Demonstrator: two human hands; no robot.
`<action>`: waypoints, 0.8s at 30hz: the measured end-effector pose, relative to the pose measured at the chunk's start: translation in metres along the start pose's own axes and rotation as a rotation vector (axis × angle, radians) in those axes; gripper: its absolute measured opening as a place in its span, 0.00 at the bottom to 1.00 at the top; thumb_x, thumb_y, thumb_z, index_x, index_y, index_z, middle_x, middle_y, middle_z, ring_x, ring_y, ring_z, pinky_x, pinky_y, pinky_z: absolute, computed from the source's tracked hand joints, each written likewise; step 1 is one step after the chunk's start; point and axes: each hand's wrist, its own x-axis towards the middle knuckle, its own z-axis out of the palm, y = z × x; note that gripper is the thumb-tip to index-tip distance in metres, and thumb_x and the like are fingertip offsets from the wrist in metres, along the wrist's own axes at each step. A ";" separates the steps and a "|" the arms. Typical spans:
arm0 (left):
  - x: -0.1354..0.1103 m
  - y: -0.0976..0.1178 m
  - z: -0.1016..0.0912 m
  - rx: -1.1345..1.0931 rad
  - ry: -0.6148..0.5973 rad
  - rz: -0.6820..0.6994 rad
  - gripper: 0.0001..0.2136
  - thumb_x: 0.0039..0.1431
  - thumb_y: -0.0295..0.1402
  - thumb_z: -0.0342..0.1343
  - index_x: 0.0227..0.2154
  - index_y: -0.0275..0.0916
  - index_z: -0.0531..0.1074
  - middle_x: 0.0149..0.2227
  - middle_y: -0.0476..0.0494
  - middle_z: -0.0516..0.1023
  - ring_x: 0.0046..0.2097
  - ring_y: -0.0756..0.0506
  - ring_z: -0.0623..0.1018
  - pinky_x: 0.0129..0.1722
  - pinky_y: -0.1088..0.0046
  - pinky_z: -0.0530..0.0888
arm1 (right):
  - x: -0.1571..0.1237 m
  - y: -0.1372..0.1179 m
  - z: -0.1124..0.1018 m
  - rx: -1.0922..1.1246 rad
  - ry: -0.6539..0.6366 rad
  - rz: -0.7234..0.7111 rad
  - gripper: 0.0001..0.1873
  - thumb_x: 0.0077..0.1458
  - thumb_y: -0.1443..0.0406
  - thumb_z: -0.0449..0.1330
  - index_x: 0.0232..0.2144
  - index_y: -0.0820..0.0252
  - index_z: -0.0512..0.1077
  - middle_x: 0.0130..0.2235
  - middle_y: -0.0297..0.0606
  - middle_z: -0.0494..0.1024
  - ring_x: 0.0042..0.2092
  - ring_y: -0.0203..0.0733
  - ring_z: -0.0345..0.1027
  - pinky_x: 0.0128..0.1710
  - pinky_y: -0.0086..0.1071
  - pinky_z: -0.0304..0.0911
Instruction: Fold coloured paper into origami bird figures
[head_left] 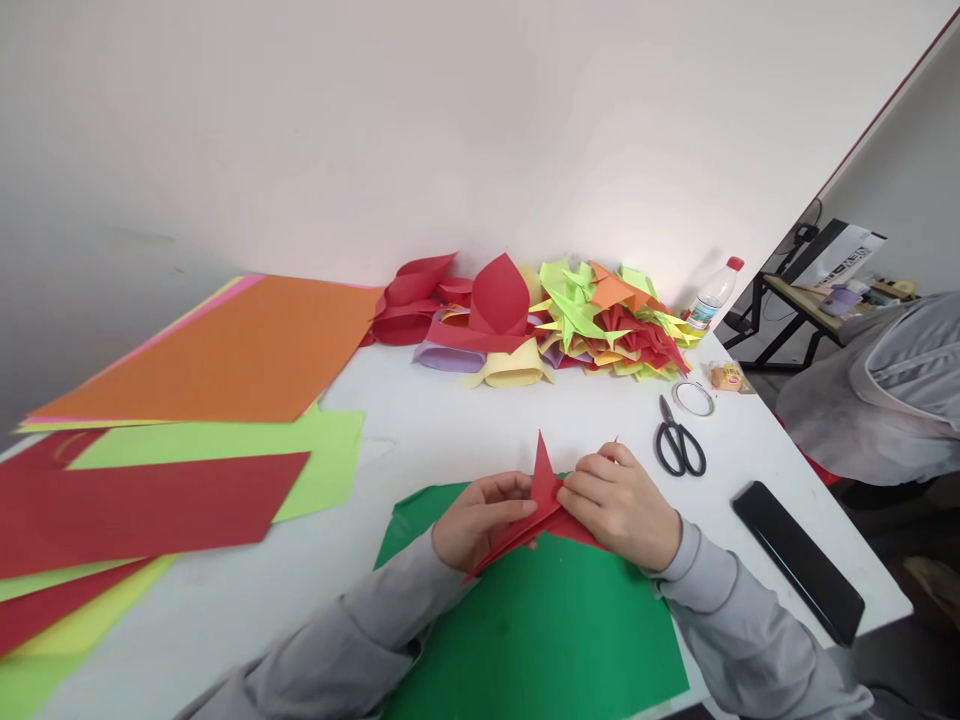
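Between my two hands is a piece of folded red paper (545, 488), one narrow point standing up and other folded edges spreading down to both sides. My left hand (484, 515) grips its left side, thumb on the front layer and fingers curled behind. On the right side, the fingers of my right hand (619, 500) are bent and closed on the paper, partly hiding it. Both hands are raised over a green sheet (540, 630) that lies on the white table (420, 450).
Stacked coloured paper (217, 350) and red strips (150, 510) lie left. Along the wall are rolled paper shapes (499, 305) and a pile of folded paper (600, 320). Scissors (680, 440), tape (694, 399), a bottle (712, 295) and a black phone (799, 560) lie right; a person (885, 390) sits beyond.
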 end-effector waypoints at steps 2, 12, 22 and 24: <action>-0.001 0.000 0.001 -0.009 0.004 -0.002 0.14 0.35 0.33 0.71 0.27 0.33 0.76 0.23 0.48 0.78 0.21 0.50 0.74 0.21 0.74 0.73 | 0.001 0.000 -0.001 -0.001 0.015 -0.012 0.12 0.65 0.71 0.50 0.32 0.65 0.72 0.28 0.36 0.74 0.35 0.38 0.61 0.38 0.36 0.52; -0.002 -0.009 0.008 0.092 -0.112 -0.132 0.22 0.41 0.48 0.67 0.30 0.34 0.73 0.14 0.47 0.74 0.15 0.49 0.71 0.14 0.77 0.69 | 0.000 0.002 0.001 -0.007 -0.040 -0.064 0.15 0.66 0.69 0.49 0.29 0.60 0.71 0.29 0.32 0.74 0.40 0.37 0.61 0.43 0.37 0.51; -0.008 -0.015 0.012 0.353 -0.229 -0.220 0.23 0.39 0.54 0.64 0.16 0.38 0.64 0.04 0.57 0.58 0.07 0.56 0.54 0.06 0.81 0.49 | 0.000 -0.006 0.009 0.063 0.005 -0.083 0.13 0.63 0.68 0.54 0.25 0.61 0.70 0.25 0.31 0.72 0.38 0.38 0.62 0.41 0.37 0.52; -0.008 -0.017 0.013 0.345 -0.216 -0.211 0.24 0.40 0.55 0.63 0.14 0.39 0.63 0.04 0.57 0.56 0.07 0.56 0.52 0.06 0.80 0.48 | 0.001 -0.006 0.008 0.065 0.038 -0.082 0.14 0.63 0.68 0.53 0.25 0.61 0.70 0.24 0.31 0.72 0.37 0.38 0.63 0.41 0.37 0.53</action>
